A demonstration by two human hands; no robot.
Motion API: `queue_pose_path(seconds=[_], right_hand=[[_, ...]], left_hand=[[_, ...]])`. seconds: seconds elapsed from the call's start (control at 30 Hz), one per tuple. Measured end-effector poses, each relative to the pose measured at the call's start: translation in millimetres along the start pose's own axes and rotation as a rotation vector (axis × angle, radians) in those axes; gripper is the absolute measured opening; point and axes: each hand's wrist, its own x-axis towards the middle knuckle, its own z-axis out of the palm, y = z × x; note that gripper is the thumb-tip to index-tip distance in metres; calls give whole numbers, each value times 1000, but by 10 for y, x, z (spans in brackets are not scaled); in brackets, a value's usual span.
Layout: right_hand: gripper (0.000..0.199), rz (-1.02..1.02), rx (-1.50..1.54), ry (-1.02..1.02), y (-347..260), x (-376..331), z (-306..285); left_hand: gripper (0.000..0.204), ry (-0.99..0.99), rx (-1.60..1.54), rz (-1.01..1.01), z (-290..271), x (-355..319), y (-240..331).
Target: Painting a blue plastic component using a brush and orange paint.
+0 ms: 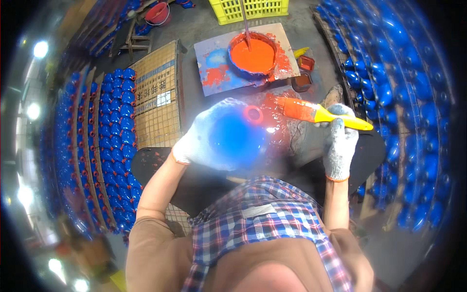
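Note:
My left hand [198, 131], in a white knit glove, is closed around a glossy blue rounded piece [237, 140] over my lap. A small red-orange ring [254, 115] marks the opening at its upper right; motion blurs the piece. To the right, my gloved right hand [339, 146] grips a paintbrush [299, 109] by its yellow handle. Wet orange paint coats the bristles, which point left toward the ring but stay apart from it. Ahead stands a bucket [233, 65] of orange paint [255, 54] with a stick in it.
A paint-splashed board [209, 87] lies under the bucket. Behind it is a yellow crate [233, 18]. Racks hold rows of blue pieces at left [116, 121] and right [384, 97]. A mesh-covered panel [153, 97] leans at left; a red bucket [157, 14] sits farther back.

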Motion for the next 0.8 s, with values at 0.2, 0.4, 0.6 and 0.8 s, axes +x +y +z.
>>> queue_pose_path(seconds=[0.2,0.4,0.6,0.8], right_hand=[[21,50,-56,72,-391,56,264],[21,112,-268,-28,-418,226,478],[16,-64,-265,-262,-387,76,487],[20,-497,-480,-391,-140,68,370]], left_hand=[[69,1,217,61,-44,18,94],[62,-40,1091,88,62,4,267],[60,-135,1197,18,127,49,294],[54,15,638,-296,200,42,-4]])
